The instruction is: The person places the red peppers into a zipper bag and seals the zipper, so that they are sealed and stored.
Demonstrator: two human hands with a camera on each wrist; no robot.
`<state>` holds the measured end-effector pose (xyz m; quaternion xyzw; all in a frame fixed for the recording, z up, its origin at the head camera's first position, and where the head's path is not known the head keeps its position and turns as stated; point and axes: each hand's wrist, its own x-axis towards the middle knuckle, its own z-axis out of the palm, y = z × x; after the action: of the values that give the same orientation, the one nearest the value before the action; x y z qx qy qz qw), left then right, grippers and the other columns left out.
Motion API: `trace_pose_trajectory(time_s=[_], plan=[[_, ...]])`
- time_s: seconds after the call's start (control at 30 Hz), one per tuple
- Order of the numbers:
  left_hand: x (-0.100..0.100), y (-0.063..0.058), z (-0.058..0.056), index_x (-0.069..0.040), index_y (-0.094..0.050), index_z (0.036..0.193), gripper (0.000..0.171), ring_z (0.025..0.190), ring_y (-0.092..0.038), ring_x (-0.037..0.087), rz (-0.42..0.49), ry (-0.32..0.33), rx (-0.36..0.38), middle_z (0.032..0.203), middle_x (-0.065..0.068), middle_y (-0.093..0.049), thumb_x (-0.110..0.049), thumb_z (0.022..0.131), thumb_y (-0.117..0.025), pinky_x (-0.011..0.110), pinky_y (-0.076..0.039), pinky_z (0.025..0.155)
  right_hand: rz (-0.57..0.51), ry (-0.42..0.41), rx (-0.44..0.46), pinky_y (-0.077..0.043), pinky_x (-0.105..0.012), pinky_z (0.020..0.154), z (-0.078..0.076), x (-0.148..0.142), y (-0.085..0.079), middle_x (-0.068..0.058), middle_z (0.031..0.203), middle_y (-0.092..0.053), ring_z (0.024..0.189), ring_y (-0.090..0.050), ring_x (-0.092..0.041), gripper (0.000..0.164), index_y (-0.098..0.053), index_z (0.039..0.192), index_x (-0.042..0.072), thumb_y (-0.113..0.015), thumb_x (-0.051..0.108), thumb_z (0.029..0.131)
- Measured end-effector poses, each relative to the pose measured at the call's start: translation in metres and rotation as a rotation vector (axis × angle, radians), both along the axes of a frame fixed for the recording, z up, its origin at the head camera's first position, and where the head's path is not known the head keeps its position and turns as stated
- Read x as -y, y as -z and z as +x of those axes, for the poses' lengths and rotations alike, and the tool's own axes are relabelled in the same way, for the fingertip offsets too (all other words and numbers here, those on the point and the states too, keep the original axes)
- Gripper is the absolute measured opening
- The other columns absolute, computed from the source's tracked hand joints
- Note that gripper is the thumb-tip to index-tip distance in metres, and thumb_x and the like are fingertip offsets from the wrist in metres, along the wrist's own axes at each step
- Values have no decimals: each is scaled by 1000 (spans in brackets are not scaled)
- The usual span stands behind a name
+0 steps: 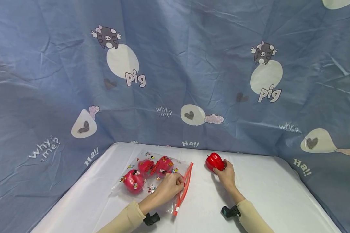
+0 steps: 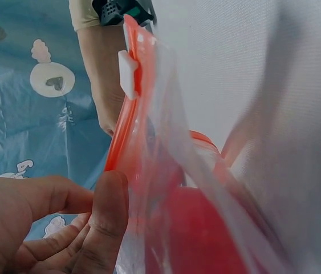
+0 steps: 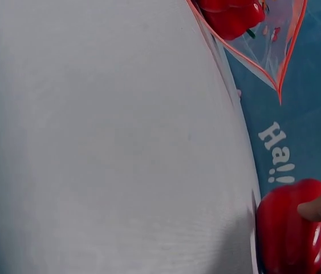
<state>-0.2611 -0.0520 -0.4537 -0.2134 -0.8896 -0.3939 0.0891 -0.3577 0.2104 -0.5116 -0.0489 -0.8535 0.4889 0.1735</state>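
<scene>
A clear zip bag (image 1: 125, 197) printed with cartoon figures lies on the left of the table, several red bell peppers (image 1: 133, 182) inside it. My left hand (image 1: 170, 187) pinches the bag's orange-red zip edge between thumb and fingers, lifting that side so the mouth gapes. On that edge a white slider (image 2: 128, 74) shows in the left wrist view. To the right of the bag, my right hand (image 1: 227, 176) grips another red bell pepper (image 1: 214, 161), its thumb (image 3: 319, 208) lying across the pepper's side.
A white cloth covers the table (image 1: 265, 181). Behind it hangs a blue curtain (image 1: 175, 81) with pig prints, which also runs along both sides. Each wrist wears a small black camera (image 1: 230, 211).
</scene>
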Motion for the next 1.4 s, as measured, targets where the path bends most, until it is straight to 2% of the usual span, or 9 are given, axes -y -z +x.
trace_pose_trajectory(time_s=[0.27, 0.53, 0.8, 1.1, 1.4], plan=[[-1, 1, 0, -7, -65, 75, 7, 48, -40, -4, 0, 2, -24, 58, -7, -55, -3, 80, -66, 14, -32, 42, -6, 12, 18, -40, -55, 103, 1, -2, 2, -31, 133, -44, 122, -47, -45, 67, -39, 136, -11, -70, 12, 81], [-1, 1, 0, -7, -65, 75, 7, 47, -40, -3, -2, -2, -17, 57, -6, -55, -3, 80, -65, 14, -31, 41, -8, 10, 50, -39, -54, 104, 3, -6, 5, -29, 136, -44, 125, -46, -43, 68, -37, 139, -9, -69, 15, 84], [-1, 1, 1, -7, -65, 75, 7, 48, -41, -3, 0, -3, -24, 58, -6, -56, -2, 80, -66, 14, -32, 42, -2, 41, 5, -44, -54, 99, 9, -7, 5, -30, 129, -51, 117, -52, -43, 65, -43, 135, -9, -68, 17, 81], [-1, 0, 0, -8, -65, 75, 7, 48, -41, -3, -4, -7, -14, 58, -7, -55, -3, 80, -66, 14, -32, 41, -10, -24, 69, -46, -50, 99, 17, -9, 1, -29, 136, -48, 120, -53, -42, 65, -41, 138, -7, -68, 17, 85], [-1, 1, 0, -7, -64, 75, 8, 51, -43, -3, -11, -8, -43, 59, -4, -57, -1, 80, -66, 16, -37, 45, -20, -80, 33, -50, -47, 94, 28, -6, 2, -30, 130, -54, 113, -59, -41, 59, -47, 133, -8, -69, 16, 84]])
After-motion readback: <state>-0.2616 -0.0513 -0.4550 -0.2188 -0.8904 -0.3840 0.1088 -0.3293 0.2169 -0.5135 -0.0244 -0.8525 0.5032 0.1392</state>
